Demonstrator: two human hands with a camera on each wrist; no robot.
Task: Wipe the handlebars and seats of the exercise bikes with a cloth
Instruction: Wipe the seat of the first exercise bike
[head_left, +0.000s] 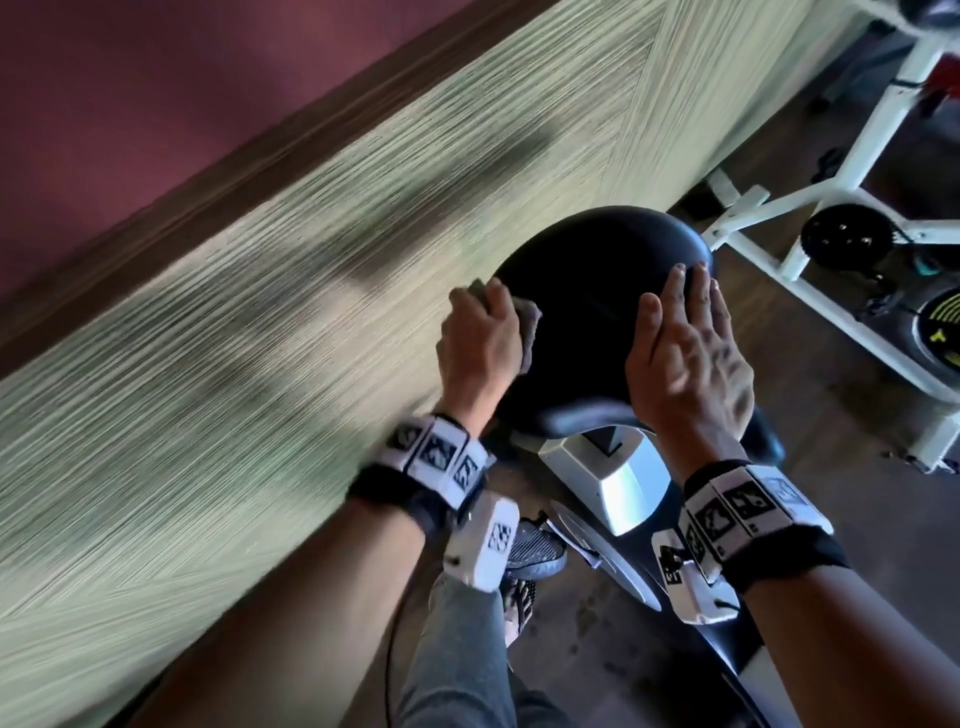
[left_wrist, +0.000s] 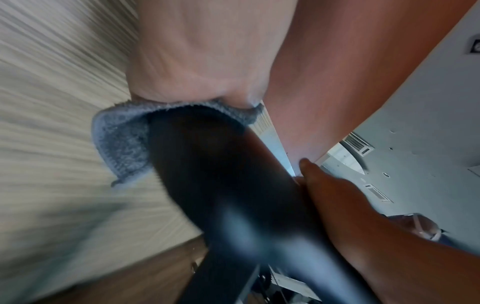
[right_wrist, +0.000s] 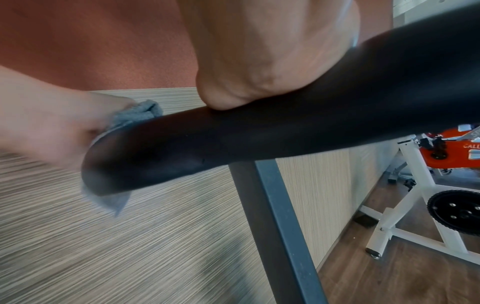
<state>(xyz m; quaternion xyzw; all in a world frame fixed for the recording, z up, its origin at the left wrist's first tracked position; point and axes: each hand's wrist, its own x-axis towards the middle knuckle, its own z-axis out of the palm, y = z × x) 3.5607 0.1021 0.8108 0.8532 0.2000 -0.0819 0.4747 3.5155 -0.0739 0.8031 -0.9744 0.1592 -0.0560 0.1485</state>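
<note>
Head view, seat: your black seat sits at the middle, close beside the striped wall panel, on a silver post housing.
Head view, left hand: your left hand is curled round a grey cloth and presses it on the seat's left edge; only a small fold of cloth shows past the fingers.
Head view, right hand: your right hand lies flat on the seat's right side, fingers straight and together, holding nothing.
Head view, elsewhere: a white bike stands well apart at the right on the wood floor; your shoe shows below the seat.
Left wrist view: here the cloth shows far more, wrapped over the seat rim under your palm, one corner hanging free. Your right hand touches the seat's far side. The ceiling appears only here.
Right wrist view: your right hand rests its heel on top of the seat. The cloth bunches in your blurred left hand at the seat's end. Only this view shows the dark post under the seat and an orange bike behind the white one.
</note>
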